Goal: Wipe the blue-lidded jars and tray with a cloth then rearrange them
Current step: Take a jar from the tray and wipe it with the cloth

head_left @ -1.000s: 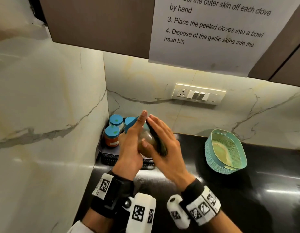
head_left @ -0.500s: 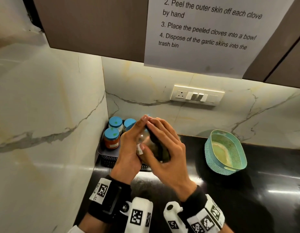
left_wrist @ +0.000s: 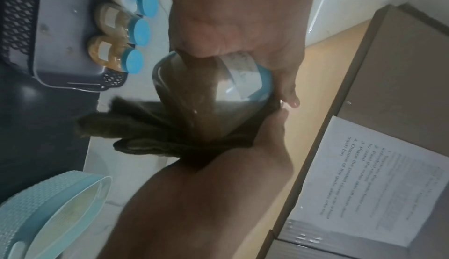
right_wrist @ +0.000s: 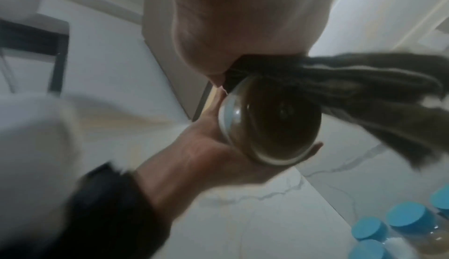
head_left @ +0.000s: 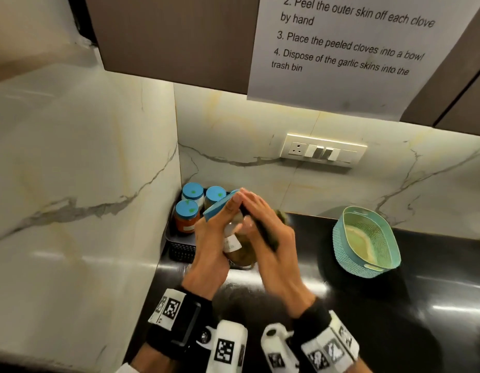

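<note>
My left hand [head_left: 212, 238] holds a glass jar [head_left: 237, 251] with a blue lid [head_left: 217, 208], brown contents and a white label, tilted above the counter. My right hand [head_left: 273, 238] holds a dark cloth [head_left: 263, 235] flat against the jar's right side. The left wrist view shows the jar [left_wrist: 211, 94] pressed into the folded cloth [left_wrist: 145, 134]. The jar's base [right_wrist: 272, 121] fills the right wrist view, with the cloth [right_wrist: 352, 82] trailing off to the right. A dark grey tray [head_left: 179, 249] sits in the corner and holds several blue-lidded jars [head_left: 187, 216].
A teal basket [head_left: 368, 240] stands on the black counter [head_left: 368, 319] to the right. Marble walls close the corner at the left and back, with a switch plate [head_left: 322, 152] on the back wall. A cabinet with a printed sheet [head_left: 354, 49] hangs overhead.
The left hand has turned the jar, so its lid edge and label now show. The right hand has slid the cloth along the jar's side.
</note>
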